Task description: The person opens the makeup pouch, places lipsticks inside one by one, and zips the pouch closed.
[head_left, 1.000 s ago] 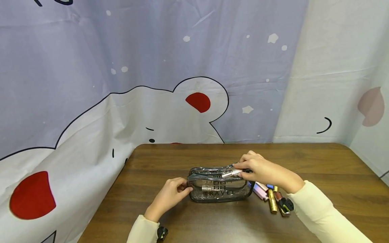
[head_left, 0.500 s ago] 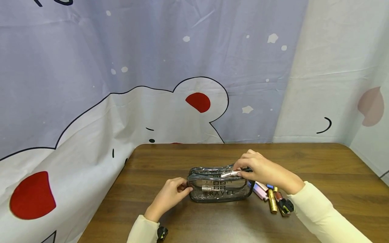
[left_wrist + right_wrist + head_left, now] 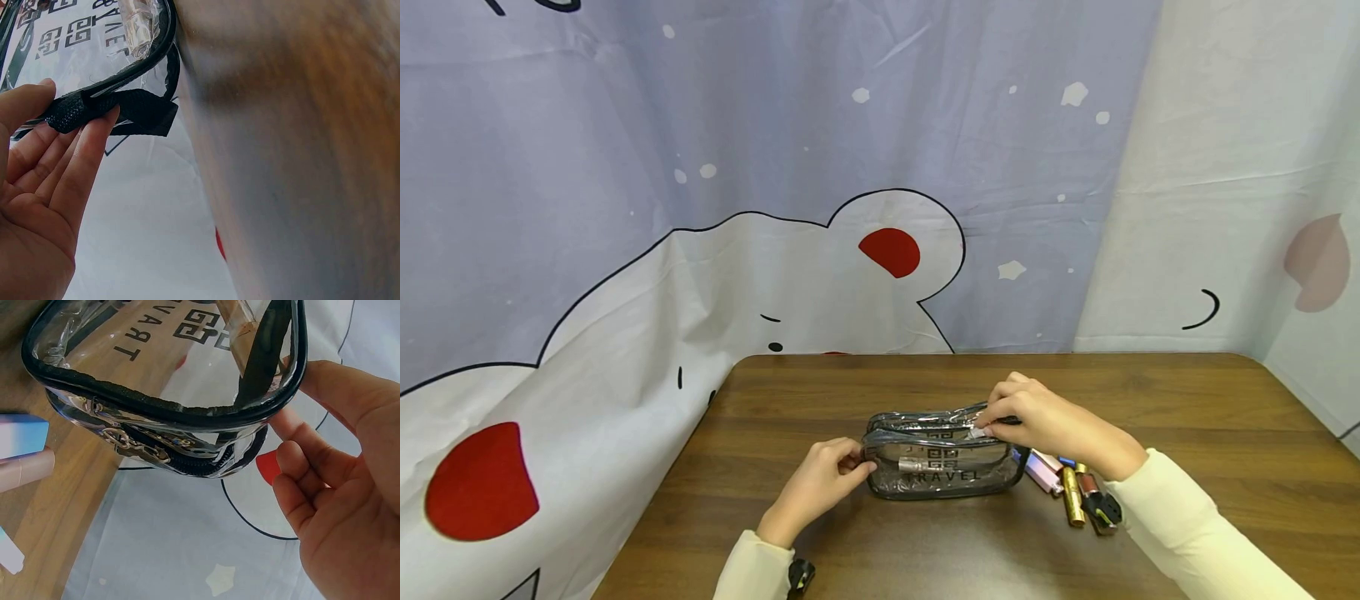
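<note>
A clear zip pouch [image 3: 943, 458] with black edging and the word TRAVEL stands on the table with its top unzipped. At its left end my left hand [image 3: 823, 475] pinches a black fabric tab [image 3: 75, 112] between thumb and fingers. My right hand [image 3: 1037, 417] is over the pouch's right end, its fingertips at the opening, gripping a slim cosmetic tube [image 3: 240, 337]. Most of this tube is down inside the pouch; a pale end [image 3: 977, 432] shows by the fingers. Another small clear-and-silver tube [image 3: 913, 465] lies inside, seen through the front wall.
Right of the pouch lie several cosmetics: a gold tube [image 3: 1072, 497], a pink-lilac tube [image 3: 1042, 472] and a red-and-dark one [image 3: 1087, 485], partly behind the right wrist's black camera [image 3: 1105, 507]. A printed curtain [image 3: 880, 167] hangs behind the wooden table [image 3: 865, 379].
My right hand has put the tube deeper into the pouch, so that only a short pale end shows where most of it was visible before. My left hand has stayed on the tab.
</note>
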Demonstrator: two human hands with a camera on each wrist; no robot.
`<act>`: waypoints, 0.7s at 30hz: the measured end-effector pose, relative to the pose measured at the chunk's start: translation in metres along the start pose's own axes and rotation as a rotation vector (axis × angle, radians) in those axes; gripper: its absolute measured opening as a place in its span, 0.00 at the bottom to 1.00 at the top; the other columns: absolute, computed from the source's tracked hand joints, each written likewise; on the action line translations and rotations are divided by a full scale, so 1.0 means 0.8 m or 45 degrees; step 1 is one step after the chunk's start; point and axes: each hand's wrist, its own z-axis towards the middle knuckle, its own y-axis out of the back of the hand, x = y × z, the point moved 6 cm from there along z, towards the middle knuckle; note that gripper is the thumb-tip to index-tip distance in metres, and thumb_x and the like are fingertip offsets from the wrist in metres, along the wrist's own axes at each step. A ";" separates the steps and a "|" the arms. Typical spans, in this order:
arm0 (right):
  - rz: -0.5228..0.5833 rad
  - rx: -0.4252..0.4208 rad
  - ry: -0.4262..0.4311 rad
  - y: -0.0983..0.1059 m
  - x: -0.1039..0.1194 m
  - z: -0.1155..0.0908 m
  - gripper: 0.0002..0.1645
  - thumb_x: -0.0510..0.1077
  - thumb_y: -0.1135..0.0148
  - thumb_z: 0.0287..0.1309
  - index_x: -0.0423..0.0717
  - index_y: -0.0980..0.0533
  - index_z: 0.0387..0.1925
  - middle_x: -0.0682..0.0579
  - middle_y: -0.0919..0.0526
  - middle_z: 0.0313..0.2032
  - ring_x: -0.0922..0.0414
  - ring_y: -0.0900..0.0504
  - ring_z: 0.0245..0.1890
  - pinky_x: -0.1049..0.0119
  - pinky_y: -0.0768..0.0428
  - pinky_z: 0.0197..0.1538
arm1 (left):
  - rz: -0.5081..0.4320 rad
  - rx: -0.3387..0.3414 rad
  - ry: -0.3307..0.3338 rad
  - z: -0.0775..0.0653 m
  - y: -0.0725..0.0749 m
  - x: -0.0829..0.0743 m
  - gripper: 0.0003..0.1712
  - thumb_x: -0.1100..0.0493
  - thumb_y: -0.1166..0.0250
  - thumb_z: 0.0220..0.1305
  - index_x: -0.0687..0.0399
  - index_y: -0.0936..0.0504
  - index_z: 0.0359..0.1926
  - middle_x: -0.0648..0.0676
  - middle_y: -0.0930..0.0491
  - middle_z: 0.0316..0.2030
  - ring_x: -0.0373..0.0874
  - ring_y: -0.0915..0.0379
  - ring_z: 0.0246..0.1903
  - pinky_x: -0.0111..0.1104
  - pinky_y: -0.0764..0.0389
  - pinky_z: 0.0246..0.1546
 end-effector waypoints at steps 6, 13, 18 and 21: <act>0.038 -0.006 0.014 0.003 0.000 -0.001 0.08 0.39 0.36 0.50 0.49 0.18 0.35 0.58 0.19 0.33 0.61 0.29 0.35 0.67 0.28 0.37 | 0.005 -0.004 -0.001 0.001 0.001 -0.001 0.05 0.55 0.37 0.57 0.51 0.21 0.30 0.43 0.24 0.28 0.30 0.29 0.27 0.23 0.25 0.27; 0.009 -0.040 0.016 0.007 -0.004 -0.006 0.07 0.39 0.36 0.50 0.48 0.18 0.34 0.59 0.20 0.31 0.62 0.29 0.34 0.68 0.29 0.36 | 0.008 -0.001 0.003 0.001 -0.001 0.000 0.06 0.55 0.37 0.57 0.51 0.21 0.30 0.43 0.24 0.28 0.30 0.29 0.27 0.23 0.25 0.27; -0.011 -0.062 -0.011 0.013 -0.008 -0.012 0.08 0.41 0.36 0.50 0.47 0.18 0.34 0.59 0.21 0.30 0.62 0.29 0.33 0.67 0.29 0.36 | 0.007 0.008 0.010 0.001 -0.001 0.000 0.07 0.54 0.37 0.57 0.52 0.21 0.30 0.44 0.24 0.28 0.31 0.28 0.27 0.23 0.25 0.27; -0.002 -0.051 -0.051 0.015 -0.011 -0.016 0.08 0.42 0.36 0.51 0.48 0.18 0.35 0.58 0.20 0.32 0.61 0.28 0.35 0.65 0.27 0.38 | 0.006 0.012 0.015 0.001 -0.002 0.000 0.07 0.54 0.37 0.58 0.52 0.21 0.31 0.44 0.24 0.28 0.31 0.28 0.27 0.23 0.25 0.28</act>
